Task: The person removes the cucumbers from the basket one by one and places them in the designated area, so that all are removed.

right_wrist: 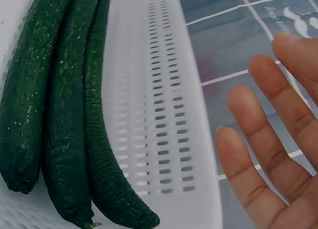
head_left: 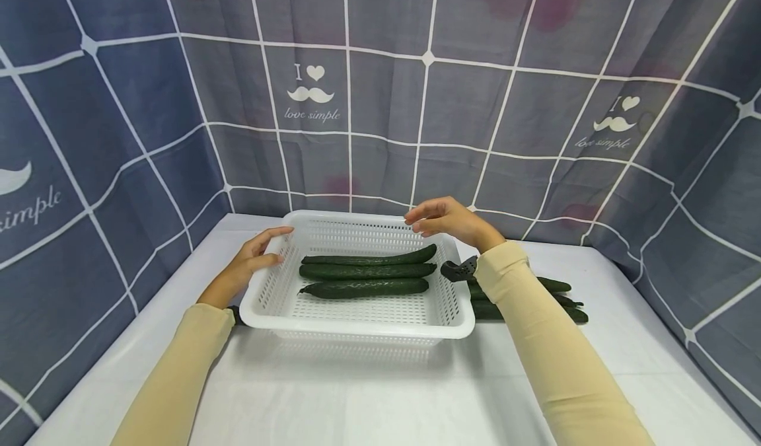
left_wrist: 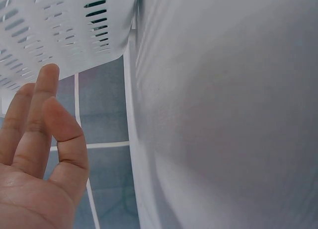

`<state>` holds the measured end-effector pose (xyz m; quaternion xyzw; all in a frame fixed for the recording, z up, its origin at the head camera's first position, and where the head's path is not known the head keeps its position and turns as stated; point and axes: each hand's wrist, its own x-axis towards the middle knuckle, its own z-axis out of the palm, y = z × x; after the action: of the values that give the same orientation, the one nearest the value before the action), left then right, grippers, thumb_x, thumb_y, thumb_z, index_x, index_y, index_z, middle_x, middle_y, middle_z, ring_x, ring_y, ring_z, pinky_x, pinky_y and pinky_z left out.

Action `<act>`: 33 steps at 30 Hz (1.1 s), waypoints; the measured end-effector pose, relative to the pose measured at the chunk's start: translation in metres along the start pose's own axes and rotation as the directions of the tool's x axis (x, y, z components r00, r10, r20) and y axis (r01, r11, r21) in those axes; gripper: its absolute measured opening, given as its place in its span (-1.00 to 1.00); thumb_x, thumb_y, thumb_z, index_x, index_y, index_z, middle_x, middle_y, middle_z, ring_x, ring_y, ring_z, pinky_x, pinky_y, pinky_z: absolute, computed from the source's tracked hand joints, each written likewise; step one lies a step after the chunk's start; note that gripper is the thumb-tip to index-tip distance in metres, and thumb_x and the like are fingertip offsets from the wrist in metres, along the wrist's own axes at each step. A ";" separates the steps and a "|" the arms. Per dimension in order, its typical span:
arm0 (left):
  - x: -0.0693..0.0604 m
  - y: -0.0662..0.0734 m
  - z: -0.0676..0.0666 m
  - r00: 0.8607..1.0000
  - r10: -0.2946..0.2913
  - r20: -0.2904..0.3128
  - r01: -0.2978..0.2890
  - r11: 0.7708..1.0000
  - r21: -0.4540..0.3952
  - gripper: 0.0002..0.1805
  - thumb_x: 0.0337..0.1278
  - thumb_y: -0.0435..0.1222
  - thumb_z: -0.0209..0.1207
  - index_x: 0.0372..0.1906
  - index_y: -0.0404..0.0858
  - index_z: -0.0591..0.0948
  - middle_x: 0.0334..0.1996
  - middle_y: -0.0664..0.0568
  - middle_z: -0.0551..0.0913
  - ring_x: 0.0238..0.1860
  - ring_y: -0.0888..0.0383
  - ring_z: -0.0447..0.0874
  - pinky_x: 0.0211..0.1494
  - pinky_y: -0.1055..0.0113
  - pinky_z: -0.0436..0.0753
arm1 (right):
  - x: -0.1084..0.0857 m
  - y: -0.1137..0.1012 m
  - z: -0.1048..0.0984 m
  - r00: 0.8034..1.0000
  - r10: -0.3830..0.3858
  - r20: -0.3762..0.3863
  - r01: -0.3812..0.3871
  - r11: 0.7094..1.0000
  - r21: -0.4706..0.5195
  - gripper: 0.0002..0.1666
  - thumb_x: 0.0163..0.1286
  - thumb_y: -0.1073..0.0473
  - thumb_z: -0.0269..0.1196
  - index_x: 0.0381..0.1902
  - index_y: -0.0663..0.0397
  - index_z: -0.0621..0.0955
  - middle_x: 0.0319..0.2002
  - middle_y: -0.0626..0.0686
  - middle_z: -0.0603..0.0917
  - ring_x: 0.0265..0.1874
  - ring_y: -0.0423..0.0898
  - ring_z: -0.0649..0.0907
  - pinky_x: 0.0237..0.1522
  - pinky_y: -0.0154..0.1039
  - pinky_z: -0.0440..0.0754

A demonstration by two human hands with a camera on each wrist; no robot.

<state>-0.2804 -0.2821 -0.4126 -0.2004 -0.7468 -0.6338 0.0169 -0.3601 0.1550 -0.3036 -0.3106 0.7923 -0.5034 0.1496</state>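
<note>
A white perforated plastic basket (head_left: 357, 330) holds three dark green cucumbers (head_left: 367, 271) lying side by side, lengthwise. At its left end my left hand (head_left: 252, 261) has its thumb and a finger over the rim. The left wrist view shows the fingers (left_wrist: 47, 90) of that hand fairly straight by the basket's outer wall (left_wrist: 59, 30). My right hand (head_left: 446, 220) hovers above the far right corner, its fingers loosely bent and nothing in it. In the right wrist view, the right hand (right_wrist: 278, 159) is apart from the basket wall (right_wrist: 164, 114), beyond the cucumbers (right_wrist: 69, 114).
Several more cucumbers (head_left: 559, 294) lie on the white table (head_left: 357, 400) right of the basket, partly hidden by my right forearm. Grey-blue checked curtains (head_left: 386, 102) stand behind and on both sides. A black strap (head_left: 459, 269) sits at my right wrist.
</note>
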 end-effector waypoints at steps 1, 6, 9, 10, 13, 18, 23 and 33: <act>0.000 0.000 0.000 1.000 0.001 0.001 -0.001 1.000 -0.005 -0.40 0.41 -0.44 0.13 0.44 0.10 0.58 0.24 -0.07 0.57 0.03 0.15 0.72 -0.08 0.22 0.78 | 0.002 0.001 0.001 1.000 0.003 0.002 -0.003 1.000 -0.001 -0.62 0.53 0.36 0.31 0.22 0.47 0.65 0.15 0.18 0.77 0.02 -0.07 0.76 0.25 0.12 0.68; 0.000 0.000 -0.001 1.000 0.010 0.002 -0.010 1.000 -0.009 -0.38 0.40 -0.45 0.13 0.42 0.16 0.59 0.23 -0.04 0.58 0.04 0.16 0.71 -0.08 0.23 0.77 | 0.014 0.002 0.008 1.000 0.023 0.010 -0.023 1.000 -0.008 -0.61 0.53 0.37 0.31 0.25 0.45 0.66 0.21 0.31 0.73 0.03 -0.06 0.75 0.27 0.15 0.66; 0.001 0.000 -0.001 1.000 0.013 -0.004 -0.013 1.000 -0.003 -0.39 0.40 -0.44 0.14 0.41 0.17 0.59 0.23 -0.02 0.59 0.04 0.16 0.71 -0.08 0.23 0.77 | 0.020 0.005 0.012 0.999 0.028 0.020 -0.028 1.000 -0.004 -0.60 0.53 0.39 0.31 0.26 0.46 0.65 0.24 0.34 0.70 0.09 0.04 0.74 0.29 0.13 0.65; 0.001 0.000 0.000 1.000 0.016 -0.007 -0.016 1.000 0.000 -0.39 0.39 -0.45 0.15 0.41 0.16 0.60 0.23 -0.03 0.59 0.04 0.15 0.72 -0.08 0.23 0.77 | 0.022 0.005 0.014 0.999 0.030 0.024 -0.030 1.000 0.000 -0.60 0.53 0.39 0.30 0.26 0.46 0.64 0.25 0.35 0.70 0.13 0.11 0.73 0.30 0.14 0.64; 0.001 -0.001 0.000 1.000 0.019 -0.005 -0.019 1.000 -0.004 -0.39 0.39 -0.45 0.15 0.41 0.16 0.60 0.22 -0.04 0.60 0.04 0.14 0.72 -0.08 0.23 0.77 | 0.027 0.008 0.018 0.999 0.034 0.034 -0.034 0.999 0.003 -0.60 0.53 0.40 0.28 0.26 0.46 0.64 0.28 0.37 0.67 0.24 0.32 0.66 0.32 0.13 0.63; 0.001 -0.001 0.000 1.000 0.017 -0.001 -0.017 1.000 -0.014 -0.40 0.39 -0.44 0.15 0.39 0.19 0.61 0.22 -0.08 0.59 0.04 0.13 0.72 -0.07 0.23 0.77 | 0.033 0.012 0.026 0.997 0.060 0.041 -0.062 0.997 0.045 -0.58 0.54 0.42 0.25 0.29 0.51 0.60 0.33 0.46 0.60 0.34 0.45 0.56 0.40 0.25 0.53; 0.001 -0.001 -0.001 1.000 0.016 -0.002 -0.016 1.000 -0.016 -0.39 0.38 -0.44 0.16 0.39 0.19 0.61 0.21 -0.10 0.58 0.04 0.12 0.72 -0.08 0.22 0.78 | 0.039 0.016 0.032 0.993 0.110 0.047 -0.114 0.990 0.089 -0.53 0.56 0.41 0.24 0.34 0.54 0.55 0.38 0.48 0.55 0.38 0.45 0.52 0.45 0.31 0.45; 0.001 -0.001 0.001 1.000 0.012 -0.008 -0.012 1.000 -0.003 -0.39 0.37 -0.43 0.16 0.42 0.12 0.60 0.24 -0.16 0.55 0.02 0.17 0.71 -0.06 0.25 0.76 | 0.052 0.019 0.044 0.988 0.146 0.051 -0.150 0.986 0.080 -0.51 0.57 0.40 0.23 0.36 0.56 0.53 0.38 0.46 0.56 0.39 0.41 0.53 0.47 0.27 0.44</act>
<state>-0.2812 -0.2814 -0.4132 -0.2027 -0.7446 -0.6356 0.0234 -0.3824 0.0963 -0.3367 -0.2556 0.7879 -0.5166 0.2170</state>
